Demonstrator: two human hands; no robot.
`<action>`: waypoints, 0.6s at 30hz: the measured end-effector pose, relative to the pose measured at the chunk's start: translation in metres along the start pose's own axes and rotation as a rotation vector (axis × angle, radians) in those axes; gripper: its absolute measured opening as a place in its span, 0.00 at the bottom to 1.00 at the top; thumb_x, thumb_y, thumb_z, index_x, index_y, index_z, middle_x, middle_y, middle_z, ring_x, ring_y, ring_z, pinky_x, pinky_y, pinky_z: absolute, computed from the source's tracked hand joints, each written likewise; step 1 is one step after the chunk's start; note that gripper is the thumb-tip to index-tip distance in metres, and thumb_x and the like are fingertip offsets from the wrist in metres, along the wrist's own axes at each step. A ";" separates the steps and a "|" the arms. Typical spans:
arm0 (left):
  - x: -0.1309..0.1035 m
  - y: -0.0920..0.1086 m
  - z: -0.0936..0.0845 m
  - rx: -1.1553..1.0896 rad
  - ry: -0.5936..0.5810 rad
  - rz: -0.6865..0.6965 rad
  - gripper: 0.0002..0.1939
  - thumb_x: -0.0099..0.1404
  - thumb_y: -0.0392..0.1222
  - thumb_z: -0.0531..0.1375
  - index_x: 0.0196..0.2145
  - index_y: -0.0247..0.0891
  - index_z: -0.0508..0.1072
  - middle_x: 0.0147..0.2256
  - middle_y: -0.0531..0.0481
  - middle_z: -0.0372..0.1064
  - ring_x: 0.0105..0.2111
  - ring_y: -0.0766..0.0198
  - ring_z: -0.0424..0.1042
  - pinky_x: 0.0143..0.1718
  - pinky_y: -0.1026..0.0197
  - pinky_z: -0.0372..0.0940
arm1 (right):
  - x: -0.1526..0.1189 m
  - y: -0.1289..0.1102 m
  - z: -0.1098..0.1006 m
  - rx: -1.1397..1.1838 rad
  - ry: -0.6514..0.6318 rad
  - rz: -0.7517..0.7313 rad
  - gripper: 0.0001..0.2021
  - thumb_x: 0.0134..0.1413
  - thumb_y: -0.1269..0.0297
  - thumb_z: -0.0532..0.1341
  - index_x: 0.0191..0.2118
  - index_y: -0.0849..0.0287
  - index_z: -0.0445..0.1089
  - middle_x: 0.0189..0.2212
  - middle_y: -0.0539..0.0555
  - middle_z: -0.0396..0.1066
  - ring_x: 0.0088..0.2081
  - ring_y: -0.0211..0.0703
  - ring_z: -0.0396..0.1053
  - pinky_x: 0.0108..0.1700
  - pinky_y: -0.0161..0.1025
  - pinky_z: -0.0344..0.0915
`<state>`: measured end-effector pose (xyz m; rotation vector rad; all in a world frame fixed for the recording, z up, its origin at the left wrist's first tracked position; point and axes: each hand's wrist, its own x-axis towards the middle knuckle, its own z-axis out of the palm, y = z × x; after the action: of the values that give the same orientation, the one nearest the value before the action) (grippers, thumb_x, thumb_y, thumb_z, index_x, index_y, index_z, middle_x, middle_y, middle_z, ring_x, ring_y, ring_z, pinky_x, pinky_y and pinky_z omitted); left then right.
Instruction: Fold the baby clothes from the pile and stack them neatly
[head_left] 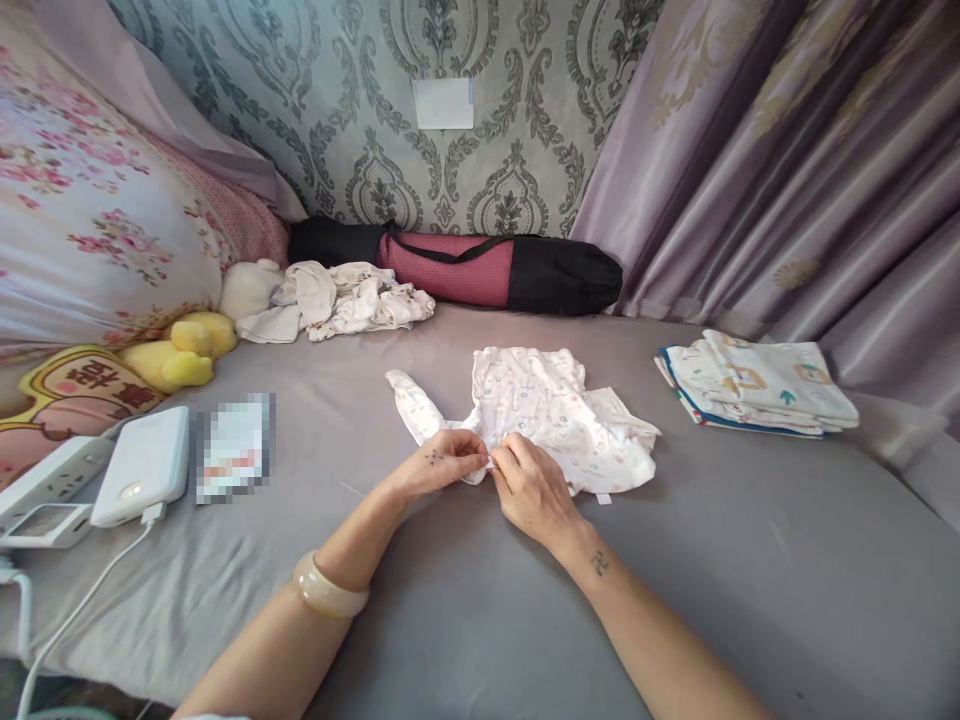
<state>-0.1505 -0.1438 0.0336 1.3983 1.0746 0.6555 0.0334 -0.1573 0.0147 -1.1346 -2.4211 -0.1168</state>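
A small white baby shirt [529, 400] with a faint print lies spread on the grey sheet, one sleeve stretched out to the left. My left hand [448, 460] pinches the shirt's near edge around its collar or hem; which part it is I cannot tell. Close beside it, almost touching, my right hand [529, 485] has its fingers closed on the same edge. The bit of cloth between the fingertips is mostly hidden. A small white tag [604, 499] sticks out from under the shirt at the right.
Folded clothes [765, 385] are stacked at the right. Crumpled clothes [352, 300] lie at the back left before a black and pink rolled bag [457, 270]. At the left are a white power bank [146, 465] with a cable, a power strip [56, 475] and yellow plush toys [184, 350].
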 end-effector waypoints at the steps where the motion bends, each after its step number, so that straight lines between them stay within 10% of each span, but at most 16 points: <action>1: 0.000 -0.001 0.000 0.016 0.001 0.033 0.13 0.60 0.46 0.58 0.35 0.32 0.71 0.22 0.57 0.58 0.22 0.71 0.54 0.24 0.66 0.48 | 0.000 -0.001 0.002 -0.012 0.031 0.003 0.06 0.59 0.73 0.54 0.32 0.58 0.65 0.32 0.53 0.64 0.33 0.42 0.62 0.36 0.38 0.57; 8: 0.002 -0.005 -0.004 0.258 -0.052 0.176 0.16 0.65 0.45 0.53 0.40 0.31 0.76 0.28 0.51 0.66 0.28 0.68 0.60 0.30 0.65 0.55 | 0.002 -0.003 0.008 -0.045 0.203 0.005 0.09 0.55 0.73 0.54 0.27 0.58 0.66 0.27 0.51 0.63 0.30 0.39 0.62 0.33 0.38 0.56; 18: 0.003 -0.005 0.002 0.500 0.074 0.218 0.15 0.67 0.42 0.50 0.31 0.34 0.73 0.28 0.50 0.67 0.29 0.66 0.63 0.31 0.64 0.57 | 0.001 -0.004 0.000 0.135 0.023 0.031 0.13 0.64 0.70 0.51 0.32 0.57 0.71 0.31 0.53 0.68 0.33 0.40 0.66 0.38 0.36 0.62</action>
<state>-0.1487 -0.1423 0.0278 1.9559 1.2061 0.6207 0.0294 -0.1592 0.0160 -1.1031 -2.3516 0.0426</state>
